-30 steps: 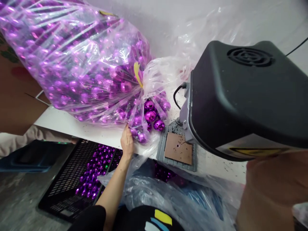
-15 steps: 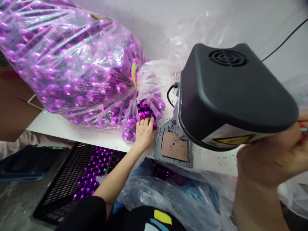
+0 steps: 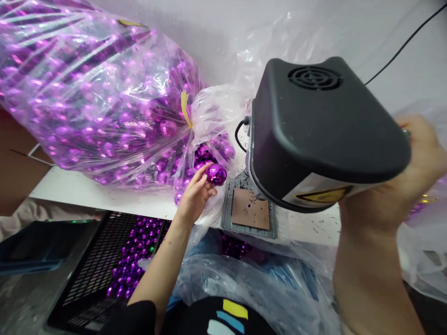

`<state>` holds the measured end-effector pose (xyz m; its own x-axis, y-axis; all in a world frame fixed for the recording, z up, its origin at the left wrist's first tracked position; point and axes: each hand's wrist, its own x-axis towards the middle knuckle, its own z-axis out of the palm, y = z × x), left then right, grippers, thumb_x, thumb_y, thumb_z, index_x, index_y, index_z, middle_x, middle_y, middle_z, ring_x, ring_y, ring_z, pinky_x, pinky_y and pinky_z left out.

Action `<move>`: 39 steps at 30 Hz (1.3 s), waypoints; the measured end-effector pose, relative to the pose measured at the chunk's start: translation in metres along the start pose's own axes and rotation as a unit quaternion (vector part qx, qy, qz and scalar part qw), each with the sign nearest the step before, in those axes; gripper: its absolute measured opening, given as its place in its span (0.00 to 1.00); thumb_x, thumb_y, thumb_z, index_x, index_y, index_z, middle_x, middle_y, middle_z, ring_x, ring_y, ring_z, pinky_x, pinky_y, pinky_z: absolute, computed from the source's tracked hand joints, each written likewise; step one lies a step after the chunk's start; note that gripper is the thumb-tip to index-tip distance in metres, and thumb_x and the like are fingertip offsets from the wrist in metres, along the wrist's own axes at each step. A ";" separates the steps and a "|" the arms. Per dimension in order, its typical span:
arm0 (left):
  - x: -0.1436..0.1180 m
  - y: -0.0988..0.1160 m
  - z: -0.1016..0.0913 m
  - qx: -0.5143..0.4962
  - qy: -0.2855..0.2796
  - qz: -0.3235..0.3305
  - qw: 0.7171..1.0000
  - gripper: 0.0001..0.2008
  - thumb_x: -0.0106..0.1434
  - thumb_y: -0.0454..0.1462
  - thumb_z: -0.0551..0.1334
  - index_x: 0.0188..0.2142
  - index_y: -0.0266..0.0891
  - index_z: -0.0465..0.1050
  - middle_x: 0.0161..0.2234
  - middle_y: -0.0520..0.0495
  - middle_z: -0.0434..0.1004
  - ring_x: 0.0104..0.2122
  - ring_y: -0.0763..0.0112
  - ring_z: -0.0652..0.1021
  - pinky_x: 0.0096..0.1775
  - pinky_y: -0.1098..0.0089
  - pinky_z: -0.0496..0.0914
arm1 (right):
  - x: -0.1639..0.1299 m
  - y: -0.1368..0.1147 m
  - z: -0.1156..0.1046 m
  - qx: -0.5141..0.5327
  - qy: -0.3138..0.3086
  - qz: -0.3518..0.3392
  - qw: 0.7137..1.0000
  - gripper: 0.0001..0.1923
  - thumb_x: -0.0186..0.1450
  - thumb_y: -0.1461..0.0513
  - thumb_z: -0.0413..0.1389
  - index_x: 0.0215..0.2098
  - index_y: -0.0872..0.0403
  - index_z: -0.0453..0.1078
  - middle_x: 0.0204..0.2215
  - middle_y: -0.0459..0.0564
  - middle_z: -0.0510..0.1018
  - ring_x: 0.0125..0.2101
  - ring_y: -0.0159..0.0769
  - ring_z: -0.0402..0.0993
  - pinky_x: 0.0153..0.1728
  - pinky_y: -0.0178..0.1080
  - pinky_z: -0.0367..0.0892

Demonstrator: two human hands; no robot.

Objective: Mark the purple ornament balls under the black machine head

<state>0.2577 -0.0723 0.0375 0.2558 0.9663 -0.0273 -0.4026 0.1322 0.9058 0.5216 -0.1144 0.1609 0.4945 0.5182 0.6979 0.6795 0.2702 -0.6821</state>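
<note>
Left hand [image 3: 193,201] fingers [image 3: 199,177] are now pinching one purple ball [image 3: 217,174], left of the black machine [image 3: 328,125], freshly plucked from the others [image 3: 203,151], so that one's picked. Right hand [image 3: 401,190]'s at the machine's right edge, can't tell its grip.

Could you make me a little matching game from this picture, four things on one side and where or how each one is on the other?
Things:
1. Left hand
2. Brown square plate
3. Black crate
4. Warning label

Places and states:
A. With many small purple balls inside
B. On the side of the black machine
C. Holding one shiny purple ball
D. On the gray base, with a small hole in it

Right pairs: 1-C, 2-D, 3-A, 4-B
</note>
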 end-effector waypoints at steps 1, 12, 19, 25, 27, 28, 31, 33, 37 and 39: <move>-0.005 -0.001 0.003 -0.063 -0.009 -0.034 0.997 0.21 0.64 0.45 0.68 0.55 0.44 0.74 0.46 0.44 0.78 0.36 0.72 0.78 0.32 0.74 0.70 | 0.002 0.001 0.002 -0.006 0.003 -0.004 1.000 0.21 0.68 0.50 0.53 0.29 0.60 0.63 0.22 0.42 0.57 0.26 0.18 0.53 0.32 0.33 0.50; -0.026 -0.042 0.012 -0.189 -0.047 -0.227 0.954 0.18 0.59 0.43 0.72 0.46 0.43 0.74 0.37 0.47 0.80 0.31 0.70 0.80 0.29 0.75 0.69 | 0.002 0.003 0.004 -0.009 0.004 -0.018 1.000 0.26 0.68 0.44 0.50 0.30 0.60 0.63 0.24 0.42 0.58 0.28 0.18 0.53 0.34 0.33 0.50; -0.025 -0.055 0.027 -0.023 -0.021 -0.193 0.981 0.30 0.52 0.49 0.76 0.49 0.38 0.72 0.28 0.53 0.74 0.20 0.79 0.71 0.22 0.76 0.58 | 0.003 -0.002 0.005 0.006 0.003 -0.023 1.000 0.23 0.69 0.48 0.51 0.29 0.60 0.63 0.22 0.42 0.57 0.26 0.17 0.54 0.31 0.30 0.49; -0.021 -0.068 0.036 0.225 -0.033 -0.066 0.972 0.26 0.59 0.48 0.71 0.54 0.41 0.73 0.42 0.47 0.81 0.36 0.67 0.79 0.37 0.68 0.73 | 0.002 -0.004 0.004 -0.004 0.000 -0.023 1.000 0.24 0.69 0.47 0.50 0.30 0.61 0.64 0.23 0.43 0.58 0.27 0.17 0.55 0.30 0.28 0.50; -0.021 -0.071 0.038 0.306 -0.054 -0.019 0.950 0.22 0.62 0.45 0.69 0.54 0.42 0.73 0.50 0.44 0.80 0.48 0.59 0.79 0.50 0.60 0.73 | 0.002 -0.004 0.003 -0.017 0.000 -0.029 0.999 0.24 0.69 0.47 0.49 0.31 0.61 0.64 0.23 0.42 0.58 0.27 0.16 0.55 0.30 0.28 0.51; -0.022 -0.072 0.039 0.348 -0.066 0.005 0.935 0.21 0.63 0.44 0.68 0.54 0.42 0.73 0.53 0.43 0.79 0.52 0.57 0.78 0.54 0.57 0.71 | 0.002 -0.003 0.003 -0.022 -0.001 -0.028 0.999 0.24 0.69 0.47 0.49 0.31 0.61 0.64 0.23 0.42 0.58 0.27 0.16 0.55 0.31 0.28 0.51; -0.027 -0.071 0.048 0.468 -0.080 0.068 0.878 0.19 0.65 0.41 0.67 0.55 0.42 0.73 0.55 0.41 0.77 0.55 0.55 0.77 0.56 0.55 0.71 | 0.001 -0.003 0.004 -0.031 0.002 -0.023 0.999 0.24 0.69 0.47 0.50 0.31 0.61 0.65 0.23 0.43 0.59 0.28 0.16 0.56 0.32 0.29 0.51; -0.029 -0.073 0.055 0.523 -0.062 0.095 0.845 0.20 0.64 0.40 0.67 0.55 0.42 0.73 0.53 0.40 0.77 0.53 0.54 0.77 0.53 0.56 0.72 | 0.001 -0.004 0.004 -0.024 0.005 -0.022 0.999 0.24 0.69 0.47 0.50 0.31 0.61 0.65 0.24 0.43 0.59 0.28 0.17 0.57 0.32 0.29 0.50; -0.030 -0.084 0.064 0.550 -0.020 0.131 0.824 0.19 0.62 0.42 0.69 0.52 0.42 0.73 0.51 0.40 0.78 0.53 0.51 0.76 0.55 0.51 0.69 | 0.001 -0.005 0.003 0.000 -0.003 -0.025 1.000 0.24 0.69 0.47 0.51 0.30 0.61 0.64 0.23 0.43 0.59 0.27 0.17 0.56 0.31 0.29 0.50; -0.029 -0.091 0.064 0.533 -0.021 0.146 0.833 0.20 0.64 0.43 0.67 0.54 0.42 0.71 0.53 0.40 0.77 0.55 0.51 0.74 0.60 0.48 0.65 | 0.001 -0.004 0.002 0.002 -0.006 -0.027 1.000 0.25 0.69 0.46 0.51 0.31 0.61 0.64 0.22 0.43 0.58 0.27 0.17 0.56 0.31 0.29 0.50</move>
<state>0.3433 -0.1263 -0.0169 0.3238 0.9114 0.2539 0.5505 -0.3997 0.7329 0.5181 -0.1134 0.1641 0.4502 0.5129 0.7310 0.7026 0.3017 -0.6444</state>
